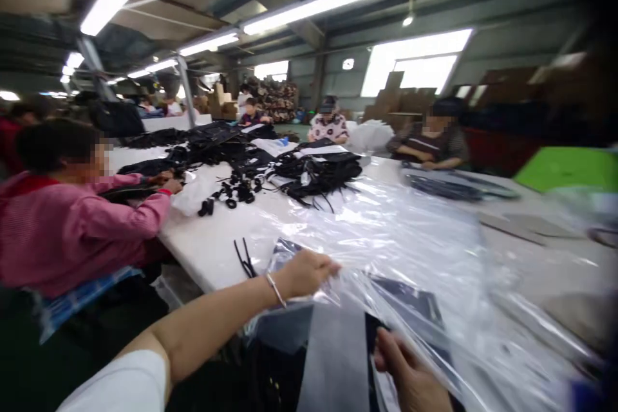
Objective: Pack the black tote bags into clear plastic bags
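Note:
My left hand (309, 273), with a bracelet at the wrist, is closed with its fingertips on the edge of a clear plastic bag (386, 299). Below it, a flat black fabric item with a wide grey band (335, 360) lies close to my body at the table's near edge. My right hand (412, 370) is closed on the right edge of this black item, thumb and finger at its rim. Plastic film passes beside and over the right hand. How far the item is inside the plastic I cannot tell.
More clear plastic (400, 219) covers the white table (193, 238). Piles of black fabric items (313, 170) and small black parts (232, 193) lie further back. A person in a pink top (87, 225) works at left; others sit across. A green panel (570, 167) is at right.

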Action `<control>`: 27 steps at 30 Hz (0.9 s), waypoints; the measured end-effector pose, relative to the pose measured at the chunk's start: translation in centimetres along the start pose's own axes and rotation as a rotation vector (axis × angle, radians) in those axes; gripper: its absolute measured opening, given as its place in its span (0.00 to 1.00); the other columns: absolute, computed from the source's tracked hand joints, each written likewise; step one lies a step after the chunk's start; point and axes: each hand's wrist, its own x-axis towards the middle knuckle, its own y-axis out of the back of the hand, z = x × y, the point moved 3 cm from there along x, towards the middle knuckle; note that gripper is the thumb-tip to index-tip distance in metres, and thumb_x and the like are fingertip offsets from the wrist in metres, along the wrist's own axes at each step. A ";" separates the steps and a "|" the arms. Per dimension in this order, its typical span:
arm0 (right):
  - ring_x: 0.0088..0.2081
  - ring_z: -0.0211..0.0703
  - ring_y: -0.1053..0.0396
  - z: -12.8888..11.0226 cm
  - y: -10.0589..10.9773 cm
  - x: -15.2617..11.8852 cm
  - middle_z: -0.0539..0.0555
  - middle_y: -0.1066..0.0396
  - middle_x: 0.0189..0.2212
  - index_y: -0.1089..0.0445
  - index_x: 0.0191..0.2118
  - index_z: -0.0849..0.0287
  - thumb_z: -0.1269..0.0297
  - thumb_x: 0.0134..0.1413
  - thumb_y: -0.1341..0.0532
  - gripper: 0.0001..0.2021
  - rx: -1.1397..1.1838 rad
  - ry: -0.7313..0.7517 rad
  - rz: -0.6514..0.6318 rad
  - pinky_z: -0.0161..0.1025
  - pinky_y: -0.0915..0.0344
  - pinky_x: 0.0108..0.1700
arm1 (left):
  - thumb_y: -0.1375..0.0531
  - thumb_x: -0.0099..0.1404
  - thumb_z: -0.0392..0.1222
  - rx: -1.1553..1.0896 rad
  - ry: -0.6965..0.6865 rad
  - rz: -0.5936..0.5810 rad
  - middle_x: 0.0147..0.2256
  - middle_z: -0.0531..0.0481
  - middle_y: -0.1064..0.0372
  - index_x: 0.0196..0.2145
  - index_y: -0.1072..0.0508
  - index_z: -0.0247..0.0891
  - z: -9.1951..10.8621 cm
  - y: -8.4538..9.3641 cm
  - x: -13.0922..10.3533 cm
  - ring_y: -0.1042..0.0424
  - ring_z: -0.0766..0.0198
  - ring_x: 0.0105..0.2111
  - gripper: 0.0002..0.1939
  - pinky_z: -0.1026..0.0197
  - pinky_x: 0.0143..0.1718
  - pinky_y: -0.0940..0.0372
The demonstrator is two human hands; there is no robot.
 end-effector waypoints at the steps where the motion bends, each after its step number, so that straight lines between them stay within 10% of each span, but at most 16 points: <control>1: 0.30 0.45 0.30 -0.7 0.0 -0.6 0.52 0.28 0.22 0.27 0.23 0.57 0.39 0.50 0.37 0.24 0.082 -0.016 0.014 0.39 0.34 0.37 | 0.52 0.73 0.49 -0.060 0.041 -0.018 0.20 0.52 0.33 0.34 0.25 0.34 0.2 0.2 0.1 0.33 0.66 0.21 0.22 0.65 0.26 0.42; 6: 0.43 0.49 0.26 -3.4 -1.0 -1.6 0.58 0.23 0.45 0.25 0.48 0.54 0.44 0.46 0.31 0.26 0.465 0.004 -0.121 0.42 0.31 0.41 | 0.47 0.70 0.51 -0.091 -0.067 -0.196 0.22 0.54 0.32 0.31 0.27 0.37 1.9 -1.6 -0.8 0.33 0.67 0.24 0.18 0.65 0.29 0.42; 14: 0.26 0.36 0.38 -4.1 -0.4 -1.8 0.48 0.34 0.20 0.29 0.22 0.60 0.47 0.50 0.33 0.20 0.240 0.108 0.090 0.36 0.41 0.33 | 0.41 0.65 0.51 -0.295 0.000 -0.245 0.24 0.54 0.31 0.29 0.29 0.36 2.3 -2.6 -2.5 0.34 0.68 0.24 0.15 0.66 0.28 0.41; 19: 0.24 0.38 0.42 -3.1 0.0 -2.2 0.47 0.39 0.17 0.35 0.19 0.57 0.40 0.48 0.36 0.25 0.012 0.055 0.104 0.38 0.43 0.31 | 0.40 0.65 0.49 -0.486 0.107 -0.033 0.22 0.52 0.31 0.26 0.30 0.36 0.0 -0.8 -0.3 0.33 0.68 0.21 0.15 0.66 0.25 0.39; 24: 0.22 0.38 0.41 0.3 1.3 -0.9 0.49 0.38 0.17 0.35 0.19 0.57 0.34 0.49 0.41 0.28 0.029 -0.088 0.088 0.37 0.42 0.28 | 0.43 0.67 0.36 -1.335 0.425 0.358 0.29 0.46 0.26 0.33 0.30 0.33 -2.3 3.5 3.3 0.26 0.69 0.26 0.05 0.67 0.30 0.31; 27: 0.21 0.37 0.37 -0.2 1.8 -2.2 0.53 0.31 0.20 0.32 0.23 0.60 0.29 0.47 0.43 0.32 0.071 -0.273 -0.249 0.36 0.41 0.25 | 0.42 0.66 0.33 -1.574 0.405 0.401 0.23 0.53 0.33 0.31 0.32 0.33 -1.9 5.4 4.7 0.34 0.75 0.19 0.04 0.73 0.22 0.37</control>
